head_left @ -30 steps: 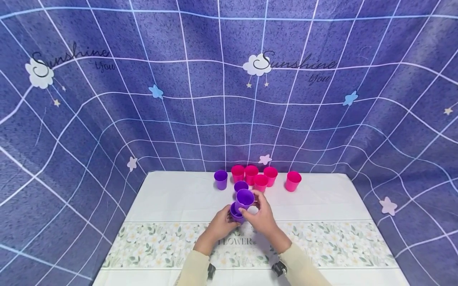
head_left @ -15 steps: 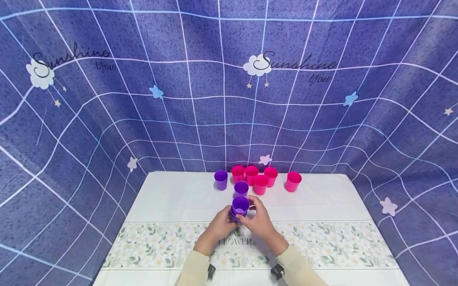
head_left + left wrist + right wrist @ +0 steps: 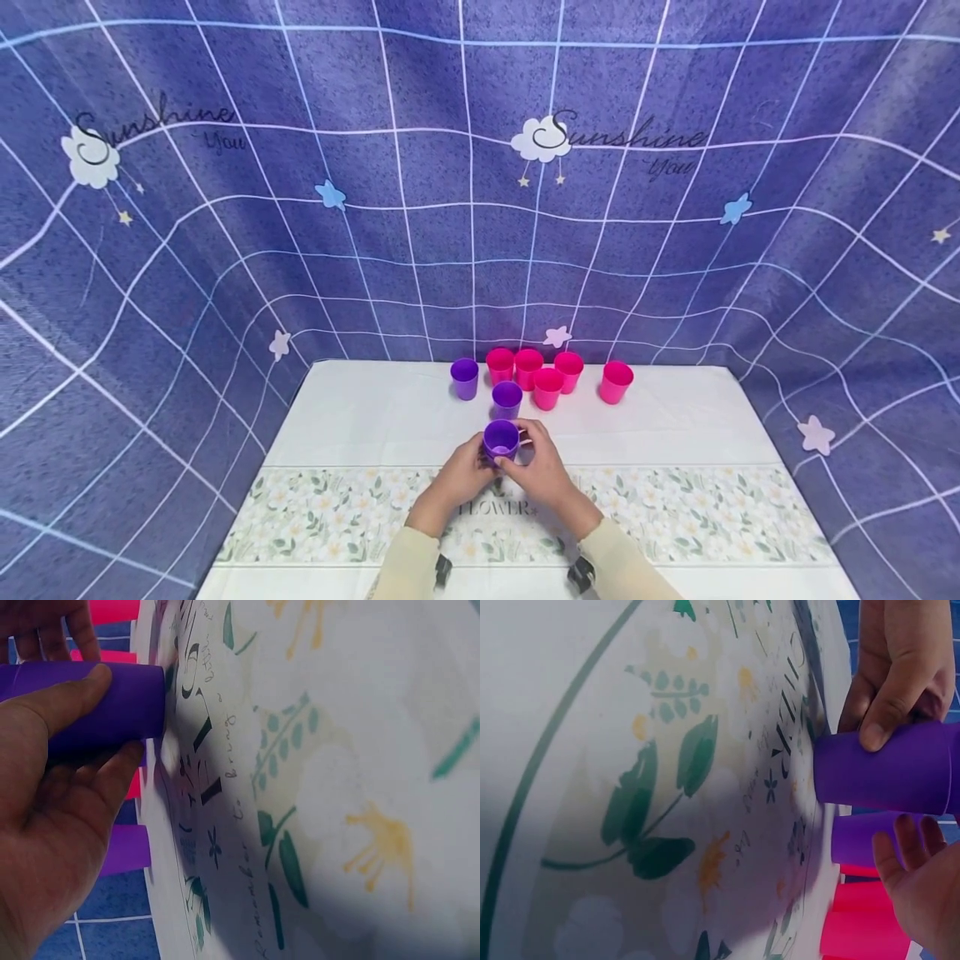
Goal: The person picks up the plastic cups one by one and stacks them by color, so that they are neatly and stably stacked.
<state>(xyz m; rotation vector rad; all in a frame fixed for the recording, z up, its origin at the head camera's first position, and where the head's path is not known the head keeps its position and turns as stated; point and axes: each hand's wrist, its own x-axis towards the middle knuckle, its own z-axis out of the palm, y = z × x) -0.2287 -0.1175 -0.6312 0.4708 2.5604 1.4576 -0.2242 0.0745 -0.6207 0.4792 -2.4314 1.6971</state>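
Head view: both my hands, left hand (image 3: 462, 473) and right hand (image 3: 542, 468), grip the nested purple cups (image 3: 501, 439) on the surface (image 3: 360, 417). Two purple cups (image 3: 507, 398) and five pink cups (image 3: 547, 387) stand unstacked behind.

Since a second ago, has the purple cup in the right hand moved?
Yes. The purple cup has come down toward the "FLOWER" print, nested into the one the left hand holds.

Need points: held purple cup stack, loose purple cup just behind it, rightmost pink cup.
held purple cup stack (image 3: 501, 439), head view, on the open mouth of the top cup.
loose purple cup (image 3: 507, 399), head view, on its mouth and upper wall.
rightmost pink cup (image 3: 616, 382), head view, on its side wall.
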